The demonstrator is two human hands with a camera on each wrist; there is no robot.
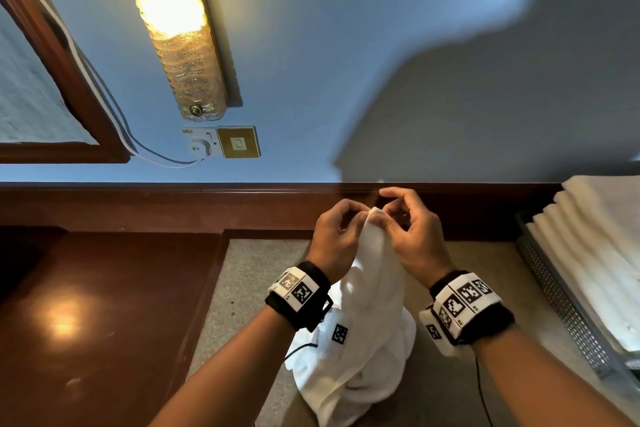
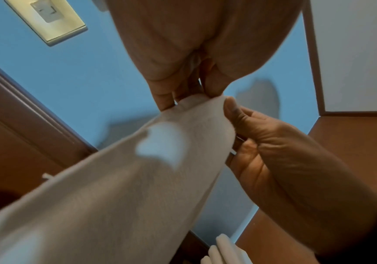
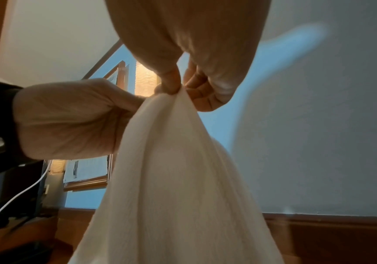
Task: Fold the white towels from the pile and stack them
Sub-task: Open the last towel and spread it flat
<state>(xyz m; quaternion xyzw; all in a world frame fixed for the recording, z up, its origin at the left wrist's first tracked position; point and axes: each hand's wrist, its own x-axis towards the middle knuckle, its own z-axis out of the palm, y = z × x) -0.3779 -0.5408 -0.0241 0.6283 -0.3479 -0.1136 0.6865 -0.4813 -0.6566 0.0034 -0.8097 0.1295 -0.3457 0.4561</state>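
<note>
Towel point(image 1: 367, 288) hangs straight down from one pinched corner, long axis vertical, bunching on table point(image 1: 249, 270). Left hand point(image 1: 337, 236) and right hand point(image 1: 412, 236) both pinching that top, touching; next edge lies below.

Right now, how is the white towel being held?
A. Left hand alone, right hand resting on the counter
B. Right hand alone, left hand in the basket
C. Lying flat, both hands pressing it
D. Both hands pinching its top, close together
D: the left hand and right hand pinch the top of the white towel, which hangs bunched below them.
</note>
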